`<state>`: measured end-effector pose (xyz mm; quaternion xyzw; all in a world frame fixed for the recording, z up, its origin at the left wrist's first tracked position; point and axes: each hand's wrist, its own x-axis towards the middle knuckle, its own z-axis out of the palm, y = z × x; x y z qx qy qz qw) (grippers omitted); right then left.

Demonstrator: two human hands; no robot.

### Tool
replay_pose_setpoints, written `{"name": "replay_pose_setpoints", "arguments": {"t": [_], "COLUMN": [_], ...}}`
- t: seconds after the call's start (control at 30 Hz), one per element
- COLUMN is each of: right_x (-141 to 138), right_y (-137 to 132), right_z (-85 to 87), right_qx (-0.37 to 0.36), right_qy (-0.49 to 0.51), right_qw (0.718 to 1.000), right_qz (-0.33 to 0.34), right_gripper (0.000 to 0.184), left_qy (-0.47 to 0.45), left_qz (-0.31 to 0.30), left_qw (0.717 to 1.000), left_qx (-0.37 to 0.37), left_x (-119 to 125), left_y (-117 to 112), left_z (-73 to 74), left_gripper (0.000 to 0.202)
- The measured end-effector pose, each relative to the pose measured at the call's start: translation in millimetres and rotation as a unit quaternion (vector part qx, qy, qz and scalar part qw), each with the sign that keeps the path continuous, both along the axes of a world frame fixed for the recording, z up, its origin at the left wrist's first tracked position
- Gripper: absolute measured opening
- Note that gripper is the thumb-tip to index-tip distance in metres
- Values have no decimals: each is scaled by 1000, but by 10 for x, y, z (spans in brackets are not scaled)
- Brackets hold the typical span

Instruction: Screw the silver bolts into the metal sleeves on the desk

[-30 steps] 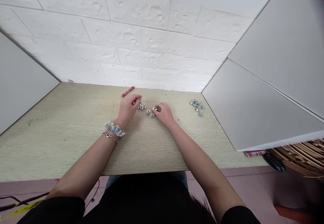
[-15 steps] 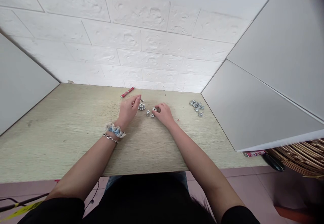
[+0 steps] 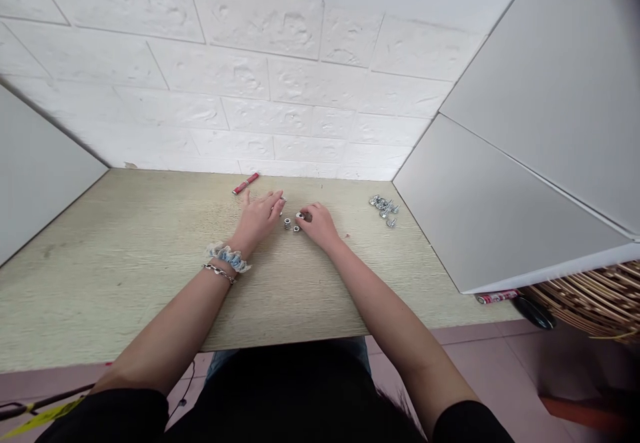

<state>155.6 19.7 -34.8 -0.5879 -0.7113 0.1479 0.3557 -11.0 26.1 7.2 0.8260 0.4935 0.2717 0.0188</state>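
Observation:
My left hand [image 3: 258,217] is over the wooden tabletop with its fingers stretched out, covering most of a cluster of small silver metal parts. A shiny bit of one shows at the fingertips. Between thumb and fingers, my right hand [image 3: 320,225] pinches a small round silver metal piece [image 3: 300,215] with a dark middle; the fingers hide part of it. In the gap between the hands stand a silver threaded nut [image 3: 287,223] and a smaller nut [image 3: 297,229], touched by neither hand.
Several silver screws with wide round heads [image 3: 384,207] lie in a pile at the right. A red marker-like stick [image 3: 245,183] lies near the white brick-pattern wall [image 3: 295,123]. Grey panels [image 3: 480,183] bound the sides. A wicker basket [image 3: 595,299] stands at the lower right.
My left hand has opened from a closed shape, its fingers now reaching right over the metal cluster. The right hand keeps its pinch on the round piece. The view has shifted slightly.

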Motion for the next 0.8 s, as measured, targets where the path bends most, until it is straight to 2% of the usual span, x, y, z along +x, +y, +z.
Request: {"name": "replay_pose_setpoints", "arguments": {"t": [0.17,0.43,0.8], "right_x": [1,5,0], "right_y": [10,12,1], "right_z": [-13,-19,-15], "right_qx": [7,0,4], "right_qy": [-8,-7,0], "right_qw": [1000,1000,1000], "right_qz": [0,1,0], "right_gripper": [15,15,16], "left_qy": [43,91,107], "left_qz": [-29,-62,-63], "left_qw": [998,994,992], "left_qx": [-22,4,10], "left_x": [31,12,10], "left_y": [-44,-50,-56], "left_z": [17,17,-9], "left_gripper": [41,41,43]}}
